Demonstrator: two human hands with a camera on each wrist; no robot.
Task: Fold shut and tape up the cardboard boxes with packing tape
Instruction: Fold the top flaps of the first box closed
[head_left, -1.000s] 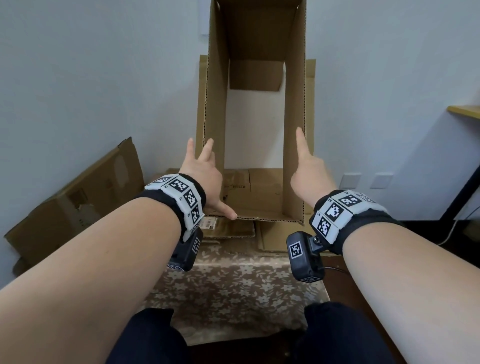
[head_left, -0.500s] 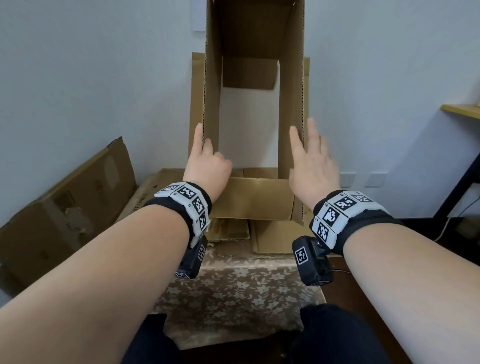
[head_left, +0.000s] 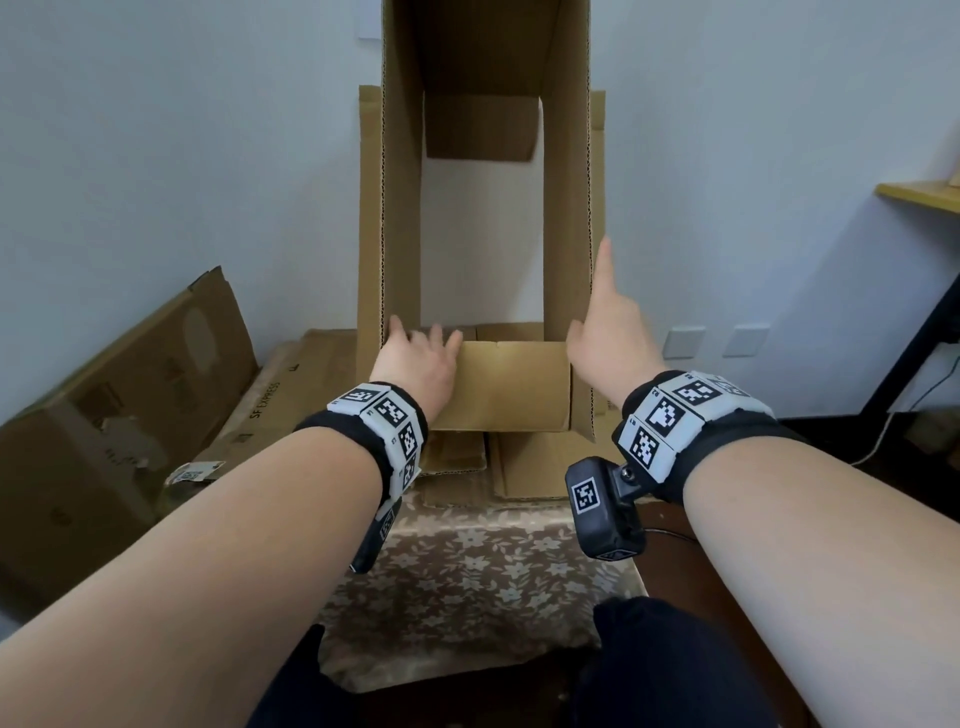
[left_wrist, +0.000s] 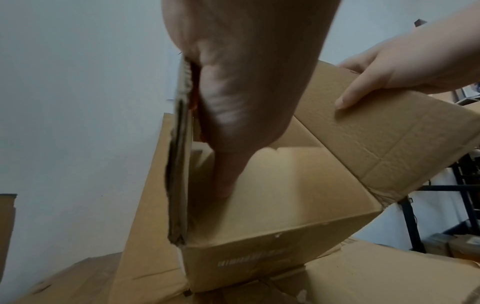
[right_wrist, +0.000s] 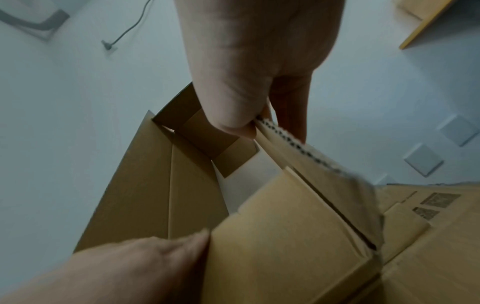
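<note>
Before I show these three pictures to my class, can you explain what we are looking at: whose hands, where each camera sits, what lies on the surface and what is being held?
No machine here: a person works bare-handed, with a camera on the head and one strapped to each wrist. The head view looks forward and down over both arms. Each wrist view looks along its own hand at the fingers.

An open cardboard box stands tall; you can see the wall straight through it. It rests on flattened cardboard on a surface covered with a flowered cloth.

The left hand presses the lower flap inward with straight fingers. The right hand pinches the box's right side flap, thumb inside, fingers outside. No tape shows in any picture.
</note>
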